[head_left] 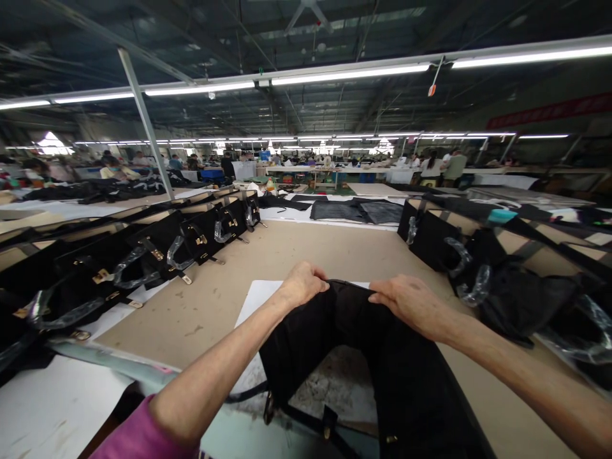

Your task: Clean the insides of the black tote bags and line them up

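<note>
A black fabric bag piece (411, 370) stands curved in front of me at the table's near edge, with a strap and small metal fittings at its lower end. My left hand (305, 284) pinches its upper edge on the left, fingers closed. On the right, my right hand (406, 299) grips the same edge between thumb and fingers. A short stretch of the edge spans the gap between both hands. Beneath the piece lies a white sheet (253, 299), and a stained surface shows through the curve's opening.
Rows of black handbags (210, 233) with plastic-wrapped handles line the left side. More black bags (435, 233) stand on the right. Between them stretches a tan board (296, 248). Flat black pieces (354, 210) lie beyond it. People work in the background.
</note>
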Available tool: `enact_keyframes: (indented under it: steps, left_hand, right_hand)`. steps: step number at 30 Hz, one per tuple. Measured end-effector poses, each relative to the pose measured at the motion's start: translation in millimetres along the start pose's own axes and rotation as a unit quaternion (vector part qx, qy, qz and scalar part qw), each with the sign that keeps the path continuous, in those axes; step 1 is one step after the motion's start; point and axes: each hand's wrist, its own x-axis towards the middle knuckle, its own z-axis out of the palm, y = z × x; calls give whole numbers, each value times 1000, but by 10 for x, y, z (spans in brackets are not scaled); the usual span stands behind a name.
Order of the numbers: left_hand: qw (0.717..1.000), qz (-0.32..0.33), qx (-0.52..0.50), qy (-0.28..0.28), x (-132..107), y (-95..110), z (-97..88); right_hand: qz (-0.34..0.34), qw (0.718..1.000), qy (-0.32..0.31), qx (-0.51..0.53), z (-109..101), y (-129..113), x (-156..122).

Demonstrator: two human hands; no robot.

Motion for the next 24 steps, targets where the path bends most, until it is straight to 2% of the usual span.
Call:
enact_keyframes:
  steps: [3,6,10,15,19,24]
  left_hand:
    - [998,57,1,15,28,-33,55]
    - [996,92,4,3,89,-58,116]
    - [992,122,23,-25,175,-53,150]
    - [988,139,58,-28,162,-13,136]
    - [987,144,62,-30,102,6,140]
    - [990,132,27,-48,61,14,145]
  right_hand:
    - [-5,1000,7,0,30,10,1]
    - [-9,1000,10,-10,47,16,-10]
    - [2,1000,3,-16,20,7,-7]
    - [34,999,-13,1,-3,-17,74]
    - [25,995,-8,96,-2,-77,157]
    - [33,971,-37,233,14,-96,237]
